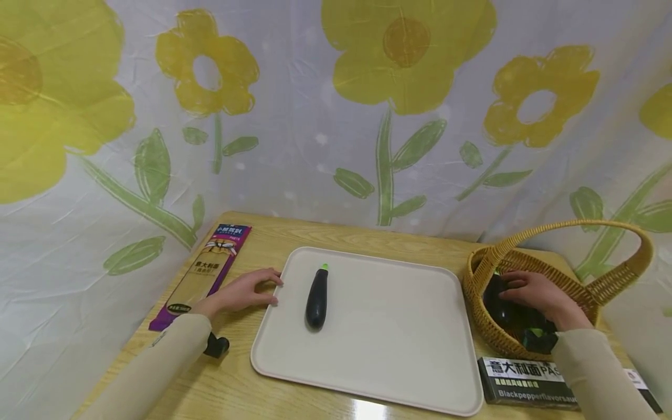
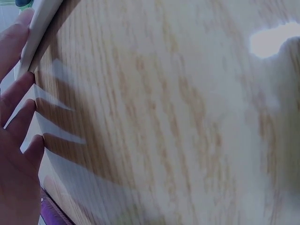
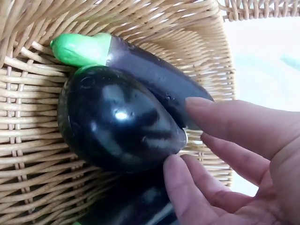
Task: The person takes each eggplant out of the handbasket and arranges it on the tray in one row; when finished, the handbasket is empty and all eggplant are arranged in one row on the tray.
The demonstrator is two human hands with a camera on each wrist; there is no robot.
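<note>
My left hand (image 1: 245,293) is at the left rim of a cream tray (image 1: 388,326), its fingertips touching the edge and the fingers loosely bent. On the tray's left side lies a dark eggplant (image 1: 317,298) with a green tip. My right hand (image 1: 538,296) reaches inside a wicker basket (image 1: 485,326). In the right wrist view, thumb and fingers are spread around the narrow end of a fat, glossy eggplant (image 3: 112,122), without a clear grip. A slimmer eggplant (image 3: 154,75) with a green cap lies against it, and another dark one (image 3: 136,201) sits partly hidden below.
A purple-edged pasta packet (image 1: 207,268) lies left of the tray. In front of the basket is a black pasta box (image 1: 525,382), partly covered by the right sleeve. A small black object (image 1: 216,346) sits by the left forearm. The basket handle (image 1: 572,224) arches above its rim.
</note>
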